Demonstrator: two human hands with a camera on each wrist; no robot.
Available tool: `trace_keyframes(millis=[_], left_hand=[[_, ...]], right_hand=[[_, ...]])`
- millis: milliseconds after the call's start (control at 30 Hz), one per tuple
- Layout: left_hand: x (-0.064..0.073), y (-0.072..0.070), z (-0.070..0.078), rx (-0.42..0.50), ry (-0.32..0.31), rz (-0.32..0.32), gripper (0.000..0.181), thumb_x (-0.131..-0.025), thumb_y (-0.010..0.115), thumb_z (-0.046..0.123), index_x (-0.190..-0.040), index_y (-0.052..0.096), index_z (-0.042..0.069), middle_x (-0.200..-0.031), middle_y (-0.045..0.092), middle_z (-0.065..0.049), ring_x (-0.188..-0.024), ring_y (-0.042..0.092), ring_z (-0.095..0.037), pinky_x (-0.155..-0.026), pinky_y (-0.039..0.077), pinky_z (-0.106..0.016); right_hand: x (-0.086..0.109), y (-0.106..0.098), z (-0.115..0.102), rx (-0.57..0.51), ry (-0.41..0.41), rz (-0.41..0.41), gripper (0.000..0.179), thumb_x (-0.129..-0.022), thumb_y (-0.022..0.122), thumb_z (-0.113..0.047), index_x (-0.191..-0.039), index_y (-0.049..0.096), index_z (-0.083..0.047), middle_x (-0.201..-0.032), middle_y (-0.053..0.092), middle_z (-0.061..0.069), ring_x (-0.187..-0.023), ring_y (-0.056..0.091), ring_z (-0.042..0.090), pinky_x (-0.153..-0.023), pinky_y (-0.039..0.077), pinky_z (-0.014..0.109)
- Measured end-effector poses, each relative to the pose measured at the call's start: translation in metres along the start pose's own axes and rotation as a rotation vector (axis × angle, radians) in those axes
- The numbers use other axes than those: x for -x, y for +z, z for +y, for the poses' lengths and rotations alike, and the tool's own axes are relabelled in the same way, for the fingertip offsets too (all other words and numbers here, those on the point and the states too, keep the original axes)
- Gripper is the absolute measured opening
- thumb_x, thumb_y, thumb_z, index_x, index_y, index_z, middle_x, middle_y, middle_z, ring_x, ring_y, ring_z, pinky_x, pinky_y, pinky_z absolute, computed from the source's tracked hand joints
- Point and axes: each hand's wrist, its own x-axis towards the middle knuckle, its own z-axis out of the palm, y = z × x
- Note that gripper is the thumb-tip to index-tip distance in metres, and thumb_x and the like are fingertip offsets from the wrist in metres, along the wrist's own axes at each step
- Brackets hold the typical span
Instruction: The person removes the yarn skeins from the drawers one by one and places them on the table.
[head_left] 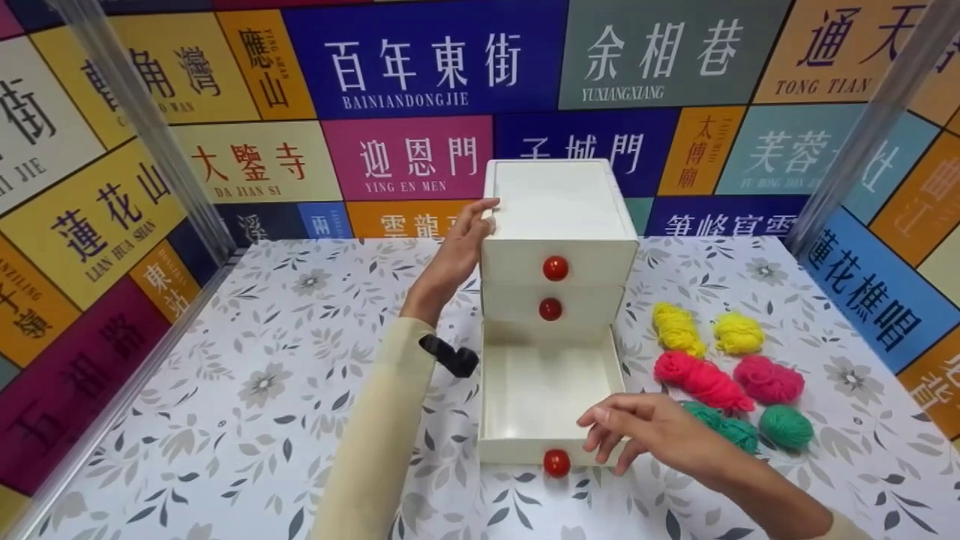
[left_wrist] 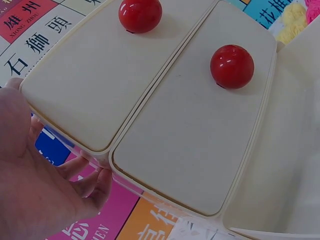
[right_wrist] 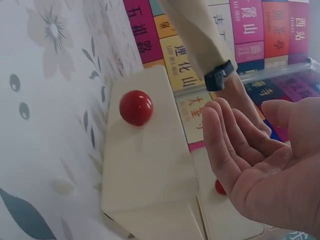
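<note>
A white cabinet [head_left: 556,199] of three stacked drawers with red ball knobs stands on the table. Its bottom drawer [head_left: 536,390] is pulled out, and no contents show inside. The upper drawer [left_wrist: 90,75] and the middle drawer [left_wrist: 185,115] are closed. My left hand [head_left: 461,244] rests against the cabinet's left side near the top, fingers extended along the wall. Over the front right corner of the pulled-out drawer is my right hand [head_left: 645,431], fingers loosely bent with nothing in them. The bottom drawer's red knob [right_wrist: 136,108] is beside those fingertips.
To the right of the cabinet lie yellow yarn [head_left: 739,333], pink yarn [head_left: 703,381] and green yarn [head_left: 786,427], two bundles of each colour. A floral cloth [head_left: 262,375] covers the table. Behind stands a wall of colourful place-name signs [head_left: 424,60].
</note>
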Motion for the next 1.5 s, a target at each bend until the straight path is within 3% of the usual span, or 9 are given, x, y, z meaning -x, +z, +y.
trace_keyframes(millis=[267,467,633,1033,1500], left_hand=[[0.0,-0.001,0.0,0.0,0.009,0.003,0.042,-0.107,0.035,0.023,-0.149,0.04,0.019,-0.157,0.037,-0.014,-0.142,0.037,-0.027,-0.122,0.026,-0.047],[0.001,-0.001,0.0,0.015,0.023,0.001,0.043,-0.107,0.035,0.021,-0.149,0.039,0.016,-0.152,0.041,-0.017,-0.135,0.043,-0.029,-0.118,0.033,-0.045],[0.002,-0.001,0.0,0.012,0.023,0.0,0.043,-0.107,0.035,0.022,-0.149,0.039,0.017,-0.154,0.04,-0.017,-0.135,0.043,-0.03,-0.118,0.033,-0.046],[0.001,0.0,0.0,-0.013,0.001,0.015,0.042,-0.107,0.036,0.025,-0.149,0.041,0.021,-0.155,0.04,-0.014,-0.139,0.04,-0.028,-0.12,0.03,-0.048],[0.001,0.0,0.002,-0.013,-0.015,0.013,0.042,-0.107,0.036,0.027,-0.149,0.041,0.023,-0.157,0.037,-0.013,-0.142,0.038,-0.028,-0.122,0.028,-0.049]], right_hand=[[-0.006,0.014,0.015,-0.023,0.056,-0.116,0.043,-0.106,0.049,-0.028,-0.119,0.063,0.01,-0.103,0.073,0.018,-0.081,0.071,0.016,-0.065,0.06,0.026],[-0.008,0.024,0.027,0.065,0.194,-0.127,0.048,-0.104,0.049,-0.039,-0.112,0.068,0.005,-0.095,0.076,0.016,-0.074,0.07,0.016,-0.06,0.058,0.027],[-0.01,0.031,0.031,0.073,0.29,-0.133,0.05,-0.102,0.051,-0.044,-0.116,0.067,0.002,-0.095,0.076,0.013,-0.075,0.069,0.014,-0.06,0.057,0.024],[-0.019,0.051,0.05,-0.173,0.283,-0.095,0.054,-0.104,0.044,-0.048,-0.116,0.063,0.002,-0.09,0.075,0.007,-0.072,0.071,0.013,-0.059,0.057,0.024],[-0.028,0.052,0.05,-0.201,0.287,-0.018,0.052,-0.102,0.049,-0.046,-0.113,0.065,0.002,-0.08,0.072,0.002,-0.064,0.067,0.01,-0.056,0.057,0.024]])
